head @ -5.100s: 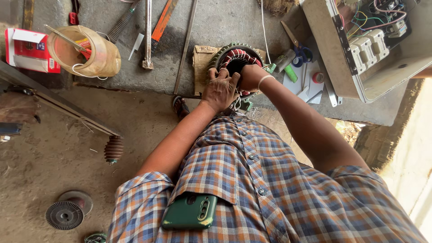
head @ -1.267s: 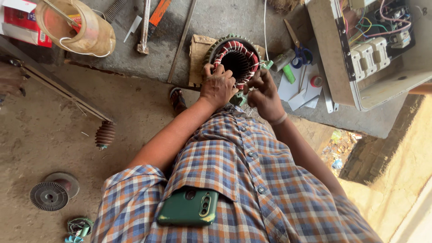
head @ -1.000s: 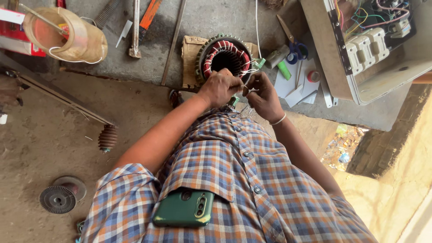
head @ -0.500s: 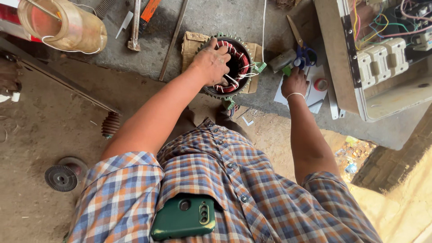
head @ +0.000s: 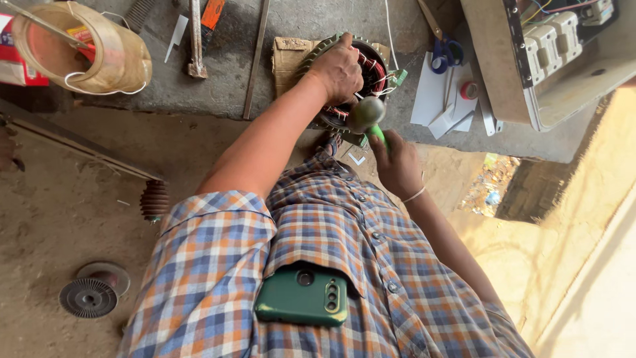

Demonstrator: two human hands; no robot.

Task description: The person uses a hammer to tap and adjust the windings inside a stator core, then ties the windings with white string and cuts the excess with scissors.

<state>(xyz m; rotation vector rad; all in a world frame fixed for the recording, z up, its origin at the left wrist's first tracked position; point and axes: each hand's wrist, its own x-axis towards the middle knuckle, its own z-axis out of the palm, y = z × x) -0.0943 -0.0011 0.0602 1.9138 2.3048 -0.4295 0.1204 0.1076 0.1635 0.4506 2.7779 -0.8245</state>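
At the far left of the grey stone counter (head: pixel 218 93) we see a see-through plastic jug (head: pixel 86 50) lying on its side, and next to it a long metal hammer (head: pixel 195 36). Our left hand (head: pixel 341 66) is wrapped over the top rim of the round metal motor ring with copper wire inside (head: pixel 368 69), which sits on a brown cardboard piece (head: pixel 288 56). Just below the ring, our right hand (head: pixel 397 166) is closed tight around the green handle of a round-headed mallet (head: pixel 366 114). Farther right lie blue-handled scissors (head: pixel 444 50) on white paper sheets (head: pixel 437 99).
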